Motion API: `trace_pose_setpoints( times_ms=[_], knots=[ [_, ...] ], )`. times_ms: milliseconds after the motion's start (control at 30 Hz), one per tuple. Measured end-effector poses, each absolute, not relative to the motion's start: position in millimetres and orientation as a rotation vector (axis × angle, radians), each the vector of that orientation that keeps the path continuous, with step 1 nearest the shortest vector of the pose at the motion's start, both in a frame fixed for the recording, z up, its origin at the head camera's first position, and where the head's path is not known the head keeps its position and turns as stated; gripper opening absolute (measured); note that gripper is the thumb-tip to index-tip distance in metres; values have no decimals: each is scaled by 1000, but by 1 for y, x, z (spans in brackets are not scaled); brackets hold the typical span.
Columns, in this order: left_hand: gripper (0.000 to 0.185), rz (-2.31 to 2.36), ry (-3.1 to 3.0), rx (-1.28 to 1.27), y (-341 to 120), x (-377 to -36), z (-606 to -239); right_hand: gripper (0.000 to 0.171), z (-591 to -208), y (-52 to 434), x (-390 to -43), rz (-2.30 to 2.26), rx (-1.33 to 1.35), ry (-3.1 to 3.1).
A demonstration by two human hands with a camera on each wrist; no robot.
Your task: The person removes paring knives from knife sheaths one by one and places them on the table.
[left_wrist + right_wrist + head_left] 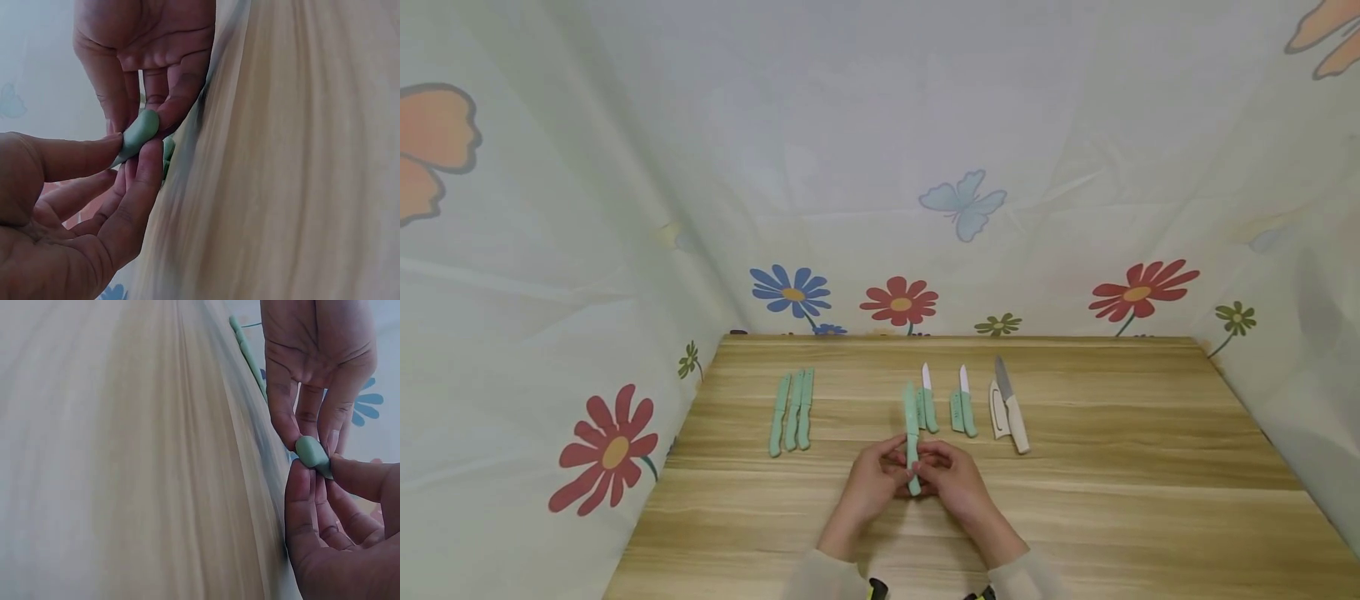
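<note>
A mint-green knife (912, 450), its blade covered by a matching sheath (911, 408), is held upright in the head view, over the middle of the table. From the left, my left hand (874, 479) pinches its handle between thumb and fingers. My right hand (953, 479) grips the same handle from the right. In the left wrist view the rounded handle end (141, 132) shows between both sets of fingertips. The right wrist view has that handle end (310, 452) too, with the fingers around it. Beyond the hands, the sheath overlaps another green sheath (921, 410).
Three sheathed green knives (793, 412) lie at the left. Two green knives with bare white blades lie beyond the hands, one (929, 400) nearer the centre, the other (967, 404) beside its sheath (956, 411). Farther right, a cream-handled knife (1013, 408) lies against its cream sheath (997, 408).
</note>
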State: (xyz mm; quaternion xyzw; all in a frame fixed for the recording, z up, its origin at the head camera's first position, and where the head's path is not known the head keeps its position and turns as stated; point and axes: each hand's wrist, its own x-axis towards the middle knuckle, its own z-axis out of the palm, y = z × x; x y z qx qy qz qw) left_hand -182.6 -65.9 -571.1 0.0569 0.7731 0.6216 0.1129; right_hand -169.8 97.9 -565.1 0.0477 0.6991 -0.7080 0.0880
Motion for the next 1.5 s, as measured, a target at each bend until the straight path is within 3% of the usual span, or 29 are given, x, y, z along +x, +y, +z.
trace_pose_setpoints(
  times_ms=[1500],
  knots=[
    [71,1830,2350,150,-27,-154,-576,29,-572,116,-145,-2082,375,2176]
  ],
)
